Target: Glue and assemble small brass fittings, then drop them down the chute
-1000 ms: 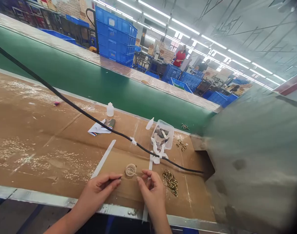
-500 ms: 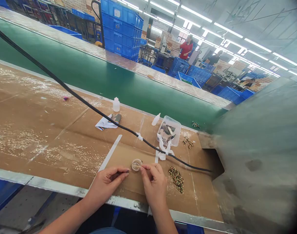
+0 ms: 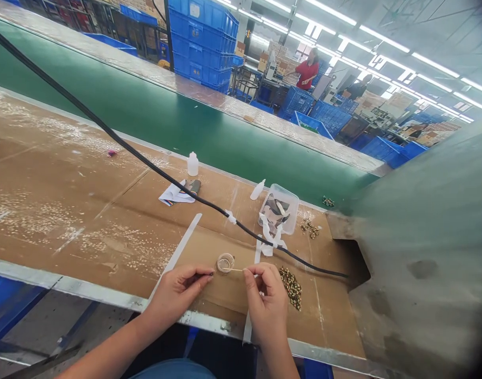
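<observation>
My left hand (image 3: 179,292) is closed in a pinch, with a tiny dark piece (image 3: 213,273) at the fingertips, too small to name. Between the thumb and finger of my right hand (image 3: 267,300) is a thin pale stick (image 3: 236,270), its far end at the rim of a small clear round dish (image 3: 220,267). The dish stands on the cardboard just beyond my hands. Right of my right hand lies a pile of small gold-and-dark pieces (image 3: 291,289).
A black cable (image 3: 146,167) crosses over the cardboard-covered table. Behind it are a clear plastic box (image 3: 292,202) with cloth, two white bottles (image 3: 192,164) and folded cloth (image 3: 177,193). A metal housing (image 3: 418,263) bounds the right side; a green belt (image 3: 161,116) runs behind.
My right hand has moved right, drawing the stick back from over the dish toward its rim. My left hand keeps its pinch. The whole view has shifted slightly.
</observation>
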Demonstrator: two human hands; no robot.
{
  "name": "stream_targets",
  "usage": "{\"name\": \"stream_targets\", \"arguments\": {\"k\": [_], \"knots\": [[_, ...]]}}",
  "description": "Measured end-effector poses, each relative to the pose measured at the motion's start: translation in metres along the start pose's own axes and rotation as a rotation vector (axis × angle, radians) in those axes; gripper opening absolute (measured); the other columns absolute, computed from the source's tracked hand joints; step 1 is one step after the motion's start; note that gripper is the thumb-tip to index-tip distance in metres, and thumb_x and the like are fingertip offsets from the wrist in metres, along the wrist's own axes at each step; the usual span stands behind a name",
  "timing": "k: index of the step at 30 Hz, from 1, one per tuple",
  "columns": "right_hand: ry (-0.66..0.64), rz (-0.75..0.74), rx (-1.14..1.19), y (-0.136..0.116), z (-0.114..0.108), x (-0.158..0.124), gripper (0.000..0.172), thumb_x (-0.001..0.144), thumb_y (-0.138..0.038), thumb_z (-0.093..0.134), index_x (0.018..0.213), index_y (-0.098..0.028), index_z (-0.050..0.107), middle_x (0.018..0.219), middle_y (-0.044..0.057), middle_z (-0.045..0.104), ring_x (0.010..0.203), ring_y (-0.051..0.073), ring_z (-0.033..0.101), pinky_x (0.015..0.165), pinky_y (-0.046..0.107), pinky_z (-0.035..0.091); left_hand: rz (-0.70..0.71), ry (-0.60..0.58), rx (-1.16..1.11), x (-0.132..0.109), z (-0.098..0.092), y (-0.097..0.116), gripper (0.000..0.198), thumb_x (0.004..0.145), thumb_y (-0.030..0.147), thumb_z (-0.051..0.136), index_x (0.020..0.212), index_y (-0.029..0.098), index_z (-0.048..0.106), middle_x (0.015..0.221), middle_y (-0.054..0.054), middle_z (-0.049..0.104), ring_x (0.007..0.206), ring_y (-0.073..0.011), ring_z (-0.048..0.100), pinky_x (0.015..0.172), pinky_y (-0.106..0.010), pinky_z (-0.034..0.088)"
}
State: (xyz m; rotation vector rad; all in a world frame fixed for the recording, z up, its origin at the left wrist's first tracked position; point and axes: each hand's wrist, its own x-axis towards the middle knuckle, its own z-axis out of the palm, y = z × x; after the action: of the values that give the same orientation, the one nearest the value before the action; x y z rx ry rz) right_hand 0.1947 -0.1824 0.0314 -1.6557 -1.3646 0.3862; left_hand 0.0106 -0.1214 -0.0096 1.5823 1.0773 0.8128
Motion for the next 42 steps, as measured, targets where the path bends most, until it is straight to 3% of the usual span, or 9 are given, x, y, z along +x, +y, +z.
{"name": "stream_targets", "arguments": {"k": [11,42], "knots": [[-0.107,-0.027,0.050,-0.009,0.005,-0.003,0.017,0.093,-0.026,0.051,0.082,-0.018,0.062,0.080,0.002,0.055,0.063,0.012,0.052,0.059,0.024,0.040,0.050,0.012,0.038,0.000,0.000,-0.002,0.018,0.083,0.031,0.059,0.091,0.021,0.072,0.090,-0.003,0.074,0.083,-0.0190,0.068,0.079,-0.026,0.054],[-0.138,-0.117,-0.015,-0.017,0.006,-0.014,0.014,0.093,-0.021,0.050,0.085,-0.019,0.061,0.080,0.003,0.056,0.068,0.013,0.053,0.061,0.024,0.041,0.019,0.011,-0.072,-0.002,0.001,-0.007,0.016,0.081,0.029,0.062,0.090,0.019,0.070,0.090,-0.003,0.073,0.084,-0.0185,0.068,0.080,-0.025,0.055]]}}
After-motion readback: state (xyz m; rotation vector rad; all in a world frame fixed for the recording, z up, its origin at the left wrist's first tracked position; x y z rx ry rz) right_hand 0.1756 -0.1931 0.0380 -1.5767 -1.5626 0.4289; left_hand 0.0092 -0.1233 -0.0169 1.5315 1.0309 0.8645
